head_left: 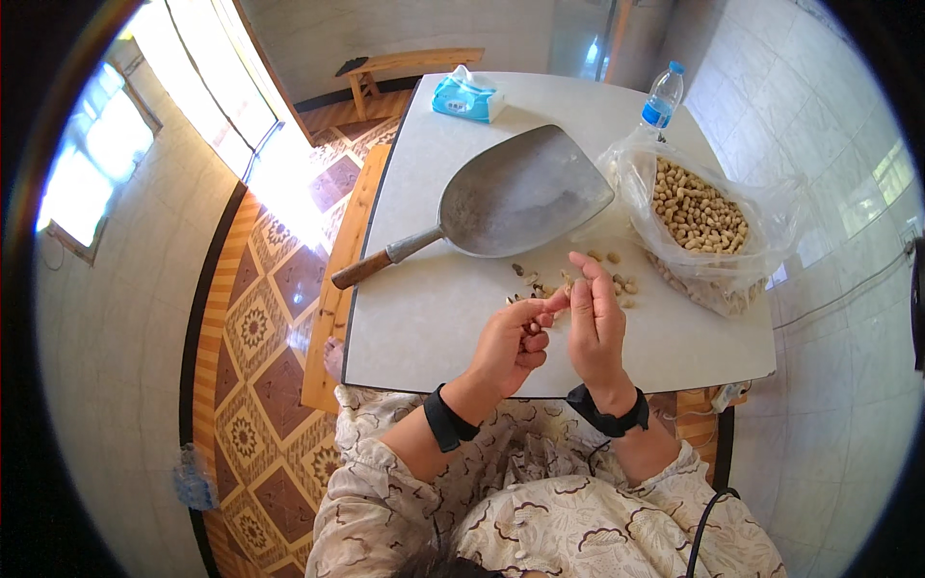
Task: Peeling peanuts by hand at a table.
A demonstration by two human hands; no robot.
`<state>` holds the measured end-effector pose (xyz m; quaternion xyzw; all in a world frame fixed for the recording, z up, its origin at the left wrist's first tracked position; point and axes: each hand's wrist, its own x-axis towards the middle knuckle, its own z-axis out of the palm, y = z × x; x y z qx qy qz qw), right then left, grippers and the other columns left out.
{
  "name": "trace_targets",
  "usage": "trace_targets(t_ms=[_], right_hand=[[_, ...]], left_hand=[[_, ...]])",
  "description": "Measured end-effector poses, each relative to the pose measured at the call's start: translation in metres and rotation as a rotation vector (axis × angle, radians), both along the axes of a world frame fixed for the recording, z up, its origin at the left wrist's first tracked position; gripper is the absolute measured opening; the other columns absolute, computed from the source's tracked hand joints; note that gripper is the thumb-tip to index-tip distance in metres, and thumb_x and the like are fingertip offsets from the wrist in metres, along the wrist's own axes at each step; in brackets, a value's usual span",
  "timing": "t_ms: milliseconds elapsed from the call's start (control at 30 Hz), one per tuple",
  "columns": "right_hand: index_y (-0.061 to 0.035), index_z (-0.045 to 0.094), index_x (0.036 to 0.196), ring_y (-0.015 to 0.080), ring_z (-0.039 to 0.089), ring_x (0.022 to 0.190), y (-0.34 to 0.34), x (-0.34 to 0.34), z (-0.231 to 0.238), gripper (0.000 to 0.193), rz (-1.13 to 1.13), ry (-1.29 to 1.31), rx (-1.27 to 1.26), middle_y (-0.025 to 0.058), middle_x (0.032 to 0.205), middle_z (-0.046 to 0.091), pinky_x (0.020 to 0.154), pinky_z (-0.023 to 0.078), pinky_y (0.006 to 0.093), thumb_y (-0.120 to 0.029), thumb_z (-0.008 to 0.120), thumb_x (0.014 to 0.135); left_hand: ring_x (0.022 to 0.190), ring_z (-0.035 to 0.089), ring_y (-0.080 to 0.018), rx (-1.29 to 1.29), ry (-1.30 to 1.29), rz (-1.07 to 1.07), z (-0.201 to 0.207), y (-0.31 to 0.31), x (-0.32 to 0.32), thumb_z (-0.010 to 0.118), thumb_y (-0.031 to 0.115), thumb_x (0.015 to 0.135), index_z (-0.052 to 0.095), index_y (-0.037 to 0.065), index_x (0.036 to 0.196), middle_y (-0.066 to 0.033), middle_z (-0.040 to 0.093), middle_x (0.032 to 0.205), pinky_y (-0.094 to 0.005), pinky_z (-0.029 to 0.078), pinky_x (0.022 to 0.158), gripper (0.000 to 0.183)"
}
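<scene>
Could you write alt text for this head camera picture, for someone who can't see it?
Seen from above, a person's left hand and right hand meet over a white table, pinching a peanut between the fingertips. Beyond lie scattered shells and nuts, a metal scoop, a clear bag of peanuts, a water bottle and a tissue pack.

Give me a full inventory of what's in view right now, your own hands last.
table: one, white, centre.
metal scoop: one, grey with wooden handle, middle of the table.
plastic bag of peanuts: one, clear, open, table's right side.
loose peanuts and shell bits: a small scatter, tan and dark, in front of the scoop.
water bottle: one, clear with blue cap, far right corner.
wet-wipes pack: one, blue and white, far edge.
wooden benches: two, one along the table's left, one by the far wall.
left hand: black wristband, pinching a small piece.
right hand: black wristband, fingers meeting the left's.
</scene>
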<state>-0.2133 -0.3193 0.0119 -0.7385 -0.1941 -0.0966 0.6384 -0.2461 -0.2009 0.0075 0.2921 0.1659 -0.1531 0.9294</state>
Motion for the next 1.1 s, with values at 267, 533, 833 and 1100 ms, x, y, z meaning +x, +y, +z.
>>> trace_targets(t_ms=[267,533,833,1100], right_hand=[[-0.0023,0.050,0.118,0.0191,0.062,0.074,-0.005,0.001,-0.003,0.028,-0.070,-0.248,-0.246,0.0071,0.077,0.065,0.075,0.042,0.0320,-0.012,0.043,0.092],[-0.0029,0.051,0.118,0.0207,0.062,0.083,-0.005,-0.003,-0.002,0.030,-0.106,-0.458,-0.343,0.0066,0.081,0.066,0.079,0.040,0.0326,-0.010,0.047,0.090],[0.0005,0.047,0.123,0.0175,0.063,0.084,0.000,-0.007,-0.007,0.032,-0.104,-0.089,-0.037,0.0076,0.086,0.067,0.077,0.045,0.0289,-0.011,0.046,0.092],[0.0001,0.041,0.126,0.0202,0.062,0.082,-0.001,-0.003,-0.008,0.037,-0.079,-0.185,-0.213,0.0078,0.086,0.067,0.077,0.044,0.0307,-0.015,0.047,0.092]], left_hand=[[0.046,0.031,-0.0009,-0.197,-0.038,-0.079,-0.004,0.003,-0.001,0.051,0.025,0.089,0.055,0.012,0.088,0.0068,0.047,0.067,-0.0131,0.022,0.034,0.013],[0.047,0.031,0.0003,-0.089,-0.050,-0.127,-0.002,-0.001,-0.003,0.056,0.030,0.089,0.055,0.013,0.083,0.0077,0.043,0.065,-0.0128,0.023,0.035,0.018],[0.046,0.031,0.0011,-0.014,-0.100,-0.104,0.004,-0.007,-0.007,0.053,0.022,0.091,0.056,0.011,0.089,0.0076,0.043,0.065,-0.0127,0.026,0.036,0.012],[0.046,0.032,-0.0004,-0.142,-0.056,-0.134,-0.001,0.004,0.001,0.049,0.021,0.089,0.051,0.011,0.081,0.0053,0.044,0.067,-0.0129,0.025,0.036,0.013]])
